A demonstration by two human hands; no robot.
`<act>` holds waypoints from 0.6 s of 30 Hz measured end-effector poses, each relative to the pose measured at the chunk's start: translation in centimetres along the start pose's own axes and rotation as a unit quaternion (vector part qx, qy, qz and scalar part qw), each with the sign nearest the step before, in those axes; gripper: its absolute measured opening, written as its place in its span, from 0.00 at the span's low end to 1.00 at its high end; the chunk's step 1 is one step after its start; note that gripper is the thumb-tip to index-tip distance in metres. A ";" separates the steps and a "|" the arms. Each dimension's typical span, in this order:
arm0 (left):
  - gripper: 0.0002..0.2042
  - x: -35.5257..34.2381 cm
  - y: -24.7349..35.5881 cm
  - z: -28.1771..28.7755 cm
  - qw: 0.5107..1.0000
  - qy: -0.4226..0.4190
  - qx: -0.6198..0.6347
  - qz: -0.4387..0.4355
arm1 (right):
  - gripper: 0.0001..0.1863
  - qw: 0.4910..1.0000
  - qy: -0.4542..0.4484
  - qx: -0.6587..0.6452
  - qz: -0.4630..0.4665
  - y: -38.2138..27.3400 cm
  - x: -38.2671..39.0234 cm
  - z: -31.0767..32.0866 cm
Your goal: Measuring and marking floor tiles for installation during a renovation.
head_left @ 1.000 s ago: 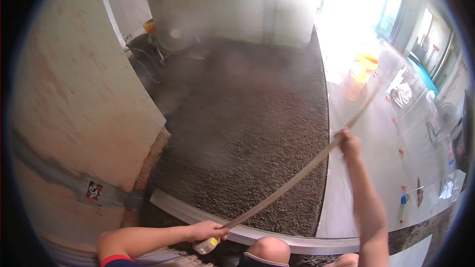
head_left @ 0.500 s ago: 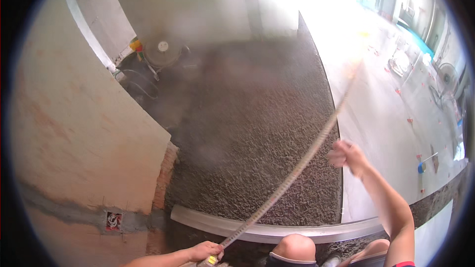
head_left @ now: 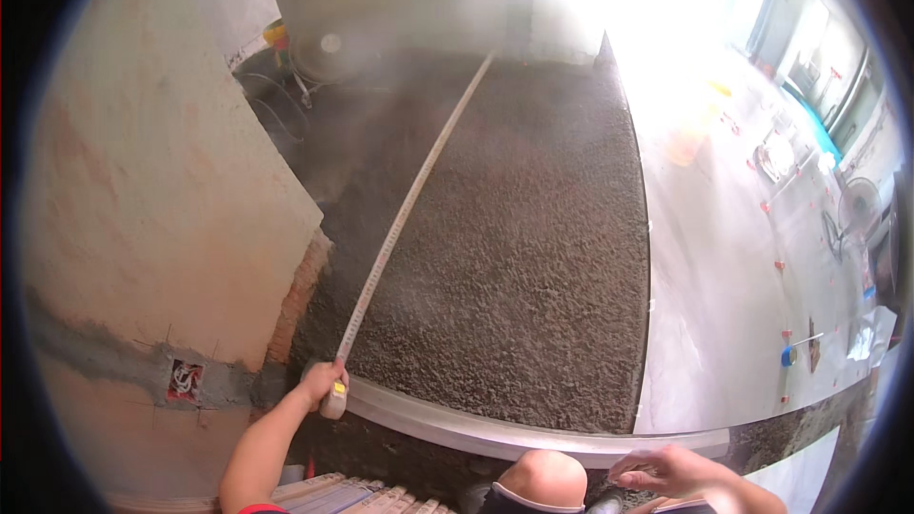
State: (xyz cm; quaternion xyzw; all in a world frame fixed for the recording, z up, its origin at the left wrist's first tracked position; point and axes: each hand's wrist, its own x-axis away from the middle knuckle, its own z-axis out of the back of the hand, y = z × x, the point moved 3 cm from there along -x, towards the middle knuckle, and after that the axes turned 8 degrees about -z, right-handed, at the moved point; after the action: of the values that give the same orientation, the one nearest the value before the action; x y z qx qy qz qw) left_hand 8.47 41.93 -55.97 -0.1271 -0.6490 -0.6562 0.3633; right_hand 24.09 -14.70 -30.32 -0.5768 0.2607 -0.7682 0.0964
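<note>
My left hand (head_left: 324,383) grips a tape measure (head_left: 333,402) at the near left end of the grey mortar bed. From it the blade (head_left: 407,214) runs out straight over the mortar (head_left: 514,257), its far tip close to the back wall. Just beneath the left hand lies one end of a long metal straightedge (head_left: 457,426), set across the near edge of the mortar. My right hand (head_left: 666,468) hangs beside my knee, fingers loosely apart and holding nothing, just in front of the straightedge.
Large pale floor tiles (head_left: 705,324) with red levelling clips border the mortar on the right. A blue roll-like item (head_left: 788,356) and a fan (head_left: 859,200) stand there. A plastered wall (head_left: 162,209) with an electrical box (head_left: 185,381) rises at left. Stacked tiles (head_left: 357,497) lie below.
The tape blade has swung from the tiled side left across the mortar. My left hand has moved up and left with the tape. My right hand has dropped toward my knee.
</note>
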 end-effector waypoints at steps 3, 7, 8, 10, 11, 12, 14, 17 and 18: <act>0.26 -1.5 -0.1 -0.3 0.999 -0.004 0.034 0.011 | 0.18 0.998 0.028 0.033 -0.035 -1.0 -0.1 -1.1; 0.25 -1.1 -1.4 -1.4 0.995 -0.012 0.091 0.031 | 0.15 0.993 0.043 0.097 -0.043 -2.9 -0.4 -0.5; 0.24 -1.1 -2.2 -1.8 0.993 -0.014 0.107 0.043 | 0.15 0.993 0.065 0.100 -0.005 -2.7 -1.1 0.1; 0.23 -1.1 -0.1 -5.6 0.983 -0.085 0.158 0.030 | 0.16 0.983 0.112 0.129 0.071 -1.1 -3.9 1.7; 0.23 -0.7 1.0 -7.8 0.980 -0.105 0.166 0.026 | 0.15 0.981 0.133 0.104 0.097 -1.3 -5.9 2.2; 0.23 -0.1 1.7 -10.0 0.983 -0.086 0.153 0.044 | 0.14 0.981 0.149 0.044 0.117 -1.6 -8.3 2.5; 0.23 1.2 3.0 -14.6 0.967 -0.137 0.211 0.030 | 0.20 0.966 0.166 0.029 0.196 -3.7 -13.2 3.0; 0.24 4.3 5.1 -19.9 0.951 -0.178 0.246 0.057 | 0.26 0.967 0.067 -0.198 0.147 -7.1 -20.3 0.0; 0.26 5.4 5.8 -21.1 0.952 -0.171 0.247 0.057 | 0.28 0.966 0.047 -0.206 0.146 -8.3 -22.2 -1.2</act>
State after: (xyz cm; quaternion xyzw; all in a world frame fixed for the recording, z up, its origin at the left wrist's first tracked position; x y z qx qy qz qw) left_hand 14.85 20.92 -50.78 -0.1805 -0.8350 -0.4222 0.3033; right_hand 31.22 2.67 -44.83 -0.5034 0.4989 -0.7015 0.0745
